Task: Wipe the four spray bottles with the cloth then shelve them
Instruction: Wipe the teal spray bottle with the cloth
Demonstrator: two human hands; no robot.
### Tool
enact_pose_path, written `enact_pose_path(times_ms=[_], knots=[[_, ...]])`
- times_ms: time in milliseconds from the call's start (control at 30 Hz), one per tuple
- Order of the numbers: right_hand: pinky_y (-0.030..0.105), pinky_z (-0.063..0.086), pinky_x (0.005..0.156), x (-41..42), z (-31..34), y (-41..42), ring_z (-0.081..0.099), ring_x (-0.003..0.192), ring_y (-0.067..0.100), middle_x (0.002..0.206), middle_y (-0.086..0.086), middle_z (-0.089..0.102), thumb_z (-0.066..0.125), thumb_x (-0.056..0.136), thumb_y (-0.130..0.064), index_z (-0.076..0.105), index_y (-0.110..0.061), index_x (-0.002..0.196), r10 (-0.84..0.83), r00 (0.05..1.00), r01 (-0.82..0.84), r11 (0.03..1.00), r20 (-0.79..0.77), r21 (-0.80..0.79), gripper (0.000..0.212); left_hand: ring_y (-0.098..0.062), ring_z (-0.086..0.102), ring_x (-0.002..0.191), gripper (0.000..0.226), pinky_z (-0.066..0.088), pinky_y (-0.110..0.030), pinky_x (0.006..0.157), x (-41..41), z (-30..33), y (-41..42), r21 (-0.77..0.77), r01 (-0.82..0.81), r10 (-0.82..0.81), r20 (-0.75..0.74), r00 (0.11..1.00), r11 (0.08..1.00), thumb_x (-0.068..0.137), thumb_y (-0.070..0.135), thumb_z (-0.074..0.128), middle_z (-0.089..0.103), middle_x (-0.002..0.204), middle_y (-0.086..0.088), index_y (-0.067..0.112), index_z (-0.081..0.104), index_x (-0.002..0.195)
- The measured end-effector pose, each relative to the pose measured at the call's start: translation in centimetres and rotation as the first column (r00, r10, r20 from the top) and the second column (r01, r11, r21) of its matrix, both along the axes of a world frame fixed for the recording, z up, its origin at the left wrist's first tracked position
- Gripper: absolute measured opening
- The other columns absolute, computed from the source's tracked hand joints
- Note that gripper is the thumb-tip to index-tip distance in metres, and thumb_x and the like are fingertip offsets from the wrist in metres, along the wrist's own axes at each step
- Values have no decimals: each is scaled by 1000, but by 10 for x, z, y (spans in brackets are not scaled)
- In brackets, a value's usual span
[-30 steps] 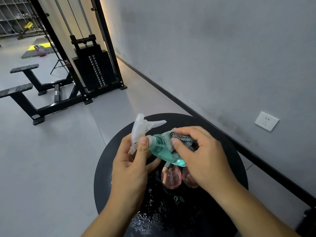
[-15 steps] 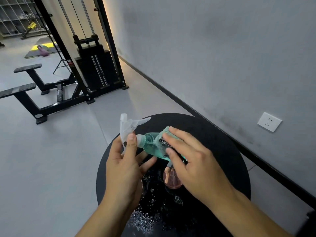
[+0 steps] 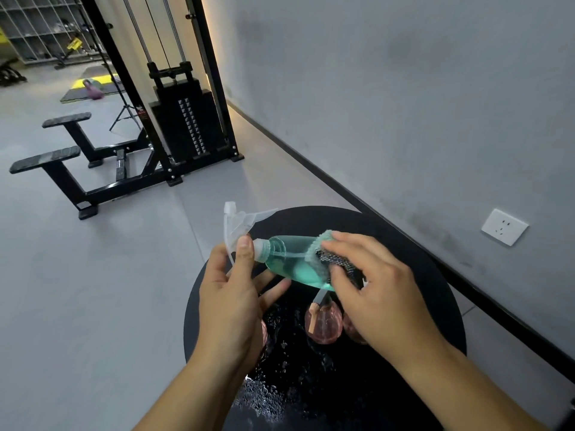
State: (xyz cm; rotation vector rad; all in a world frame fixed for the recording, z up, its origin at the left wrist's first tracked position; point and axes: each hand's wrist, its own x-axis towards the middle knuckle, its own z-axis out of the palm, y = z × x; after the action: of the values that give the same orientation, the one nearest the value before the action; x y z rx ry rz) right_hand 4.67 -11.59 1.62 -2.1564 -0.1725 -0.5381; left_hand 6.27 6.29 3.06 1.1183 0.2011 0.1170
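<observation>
A teal spray bottle [image 3: 287, 259] with a clear trigger head lies tilted sideways above the round black table [image 3: 410, 259]. My left hand [image 3: 233, 293] grips its neck, thumb on the collar. My right hand [image 3: 373, 290] holds a teal and grey cloth [image 3: 326, 259] wrapped around the bottle's body. Below, on the table, stands a pink spray bottle [image 3: 322, 325]. Parts of two more pink bottles [image 3: 351, 329] show behind my hands, mostly hidden.
Water droplets [image 3: 264, 396] spread over the near part of the table. A black cable weight machine [image 3: 180, 119] and its benches stand on the grey floor to the left. A grey wall with a white socket [image 3: 504, 227] runs along the right. Shelving [image 3: 46, 23] stands far back left.
My right hand slid the cloth along the teal bottle's body, toward the neck and then back toward the base. The bottle turned, its trigger head swinging left.
</observation>
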Motion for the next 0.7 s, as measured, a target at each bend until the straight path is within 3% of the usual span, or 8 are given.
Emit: enact_pose_path(times_ms=[133, 300, 500, 700], knots=[[-1, 36, 99, 5, -1, -8, 57, 116, -14, 124, -23, 65, 71, 92, -5, 76, -29, 120, -103, 994, 105, 993, -38, 48, 37, -36, 79, 103, 17, 68, -46, 81, 2, 0, 3, -8, -9, 9, -1, 1000, 1000, 108, 33, 57, 77, 122, -14, 17, 63, 108], [-3, 39, 93, -3, 0, 2, 58, 111, -17, 130, -23, 62, 72, 93, -6, 75, -28, 124, 38, 998, -37, 999, -42, 17, 37, -37, 79, 104, 18, 68, -48, 81, 1, -2, 1, -11, 8, -8, -1, 1000, 1000, 107, 33, 58, 76, 123, -17, 16, 62, 112], [-4, 34, 95, 6, -2, -9, 55, 116, -16, 121, -23, 66, 71, 91, -2, 76, -28, 117, -117, 992, 119, 991, -46, 61, 38, -36, 78, 107, 18, 65, -53, 90, 4, -1, 7, -26, -7, 7, 3, 1000, 1000, 108, 34, 57, 74, 129, -16, 17, 63, 112], [1, 37, 100, 0, 1, -2, 56, 122, -11, 127, -27, 63, 71, 93, -8, 75, -32, 121, 2, 998, 0, 1000, -56, 21, 37, -37, 78, 106, 16, 65, -54, 88, 3, -3, 4, -22, 25, -25, -3, 1000, 999, 107, 34, 58, 73, 129, -19, 18, 62, 106]])
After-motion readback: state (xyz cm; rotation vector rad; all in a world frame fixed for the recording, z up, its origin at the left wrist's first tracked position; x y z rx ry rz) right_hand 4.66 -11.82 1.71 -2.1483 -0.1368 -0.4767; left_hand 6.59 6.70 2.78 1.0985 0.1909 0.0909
